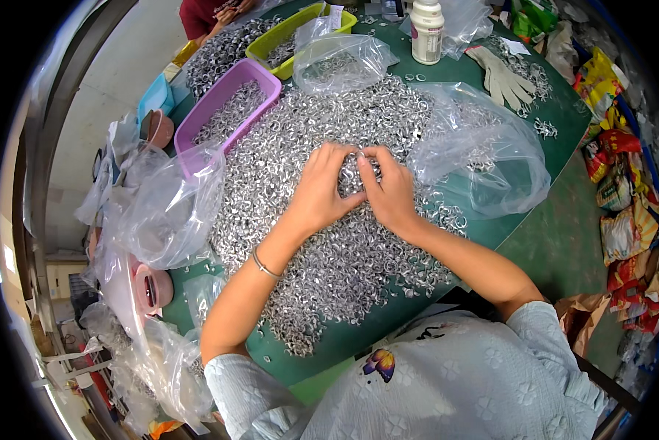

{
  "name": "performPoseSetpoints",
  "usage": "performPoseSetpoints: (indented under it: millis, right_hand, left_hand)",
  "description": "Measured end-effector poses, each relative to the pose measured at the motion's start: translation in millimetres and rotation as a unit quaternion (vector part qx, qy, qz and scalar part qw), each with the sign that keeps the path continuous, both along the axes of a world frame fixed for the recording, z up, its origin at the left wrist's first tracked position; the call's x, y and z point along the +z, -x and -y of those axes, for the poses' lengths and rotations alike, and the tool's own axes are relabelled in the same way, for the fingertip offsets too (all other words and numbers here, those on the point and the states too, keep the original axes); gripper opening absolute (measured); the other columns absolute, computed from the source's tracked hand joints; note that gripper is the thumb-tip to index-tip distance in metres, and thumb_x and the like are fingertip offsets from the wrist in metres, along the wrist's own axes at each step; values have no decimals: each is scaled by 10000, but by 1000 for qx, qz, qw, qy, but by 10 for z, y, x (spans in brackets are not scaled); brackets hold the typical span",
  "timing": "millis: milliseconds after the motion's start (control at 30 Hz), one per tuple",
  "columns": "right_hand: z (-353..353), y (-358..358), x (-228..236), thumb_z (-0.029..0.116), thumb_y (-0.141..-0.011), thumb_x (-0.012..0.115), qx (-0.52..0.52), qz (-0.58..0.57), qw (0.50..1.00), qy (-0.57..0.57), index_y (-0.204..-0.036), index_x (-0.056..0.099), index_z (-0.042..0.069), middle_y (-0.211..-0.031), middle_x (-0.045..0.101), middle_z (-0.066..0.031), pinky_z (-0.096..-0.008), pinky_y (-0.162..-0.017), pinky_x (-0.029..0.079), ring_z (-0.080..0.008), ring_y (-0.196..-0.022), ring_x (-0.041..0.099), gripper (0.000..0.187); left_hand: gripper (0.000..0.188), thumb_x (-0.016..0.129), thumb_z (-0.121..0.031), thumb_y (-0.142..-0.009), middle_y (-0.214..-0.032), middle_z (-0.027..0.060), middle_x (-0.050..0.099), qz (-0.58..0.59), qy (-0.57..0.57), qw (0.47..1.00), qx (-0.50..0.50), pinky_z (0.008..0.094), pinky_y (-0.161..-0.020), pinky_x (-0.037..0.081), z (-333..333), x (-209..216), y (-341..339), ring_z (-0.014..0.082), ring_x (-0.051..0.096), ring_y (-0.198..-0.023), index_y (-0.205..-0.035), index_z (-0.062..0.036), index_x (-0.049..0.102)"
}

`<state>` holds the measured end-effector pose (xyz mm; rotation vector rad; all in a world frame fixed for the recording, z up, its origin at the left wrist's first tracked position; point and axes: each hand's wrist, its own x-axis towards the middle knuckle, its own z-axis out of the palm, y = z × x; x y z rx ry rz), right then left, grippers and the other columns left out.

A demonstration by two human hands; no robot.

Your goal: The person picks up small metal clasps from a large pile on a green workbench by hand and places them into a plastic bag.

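A broad pile of small silvery metal rings (322, 271), many looking open-sided, spreads over the green table. Above its middle, my left hand (321, 189) and my right hand (390, 192) meet at the fingertips. Both are closed in a pinch, thumbs and forefingers forming a loop over the pile. A small shiny metal piece (359, 153) shows between the fingertips, mostly covered by them. It looks like one of the rings, though its exact shape is hidden. More rings lie close under both hands.
Left of the pile stands a purple basin (268, 82) of rings, with a yellow-green basin (348, 23) behind it. Clear plastic bags (483, 161) flank the pile. A white bottle (427, 33) and a pale glove (500, 79) lie farther back. Another person's hand (227, 15) shows at far left.
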<state>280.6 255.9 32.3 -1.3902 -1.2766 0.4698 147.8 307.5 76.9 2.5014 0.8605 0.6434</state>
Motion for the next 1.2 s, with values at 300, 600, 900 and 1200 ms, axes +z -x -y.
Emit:
performPoseSetpoints:
  millis: [300,600,900,1200]
  right_hand:
    - [383,165,-56,159,-871,552,49,-31,997,-44,-972,549,-4,-888,614,-181,-418,-684,464,-349,-807,609,193]
    - [708,392,-261,89,-855,561,140,-46,988,-53,-1026,524,3,-1035,577,-180,-413,-839,448,-360,-997,561,195]
    - [996,345,-303,56,-837,566,283,68,956,-47,-1028,508,-2,-1163,521,-207,-502,-1036,309,-388,-1128,480,208]
    - [659,-112,-70,51,-806,591,202,120,966,-111,-994,596,0,-1017,610,-160,-425,-905,414,-323,-1028,558,194]
  left_hand:
    - [568,729,-18,-610,-1082,153,501,44,-17,996,70,415,-913,386,477,-210,130,336,469,-1051,-1125,-29,490]
    - [554,626,112,-623,-1110,173,486,53,-46,990,125,417,-904,377,1033,-393,320,356,455,-1049,-1144,2,474]
    - [571,485,165,-621,-1187,200,467,87,-15,979,186,448,-991,338,1597,-604,475,390,435,-1137,-1174,24,471]
    - [563,480,127,-657,-1296,185,408,4,-32,976,216,475,-1046,277,1581,-333,502,389,361,-1237,-1207,3,481]
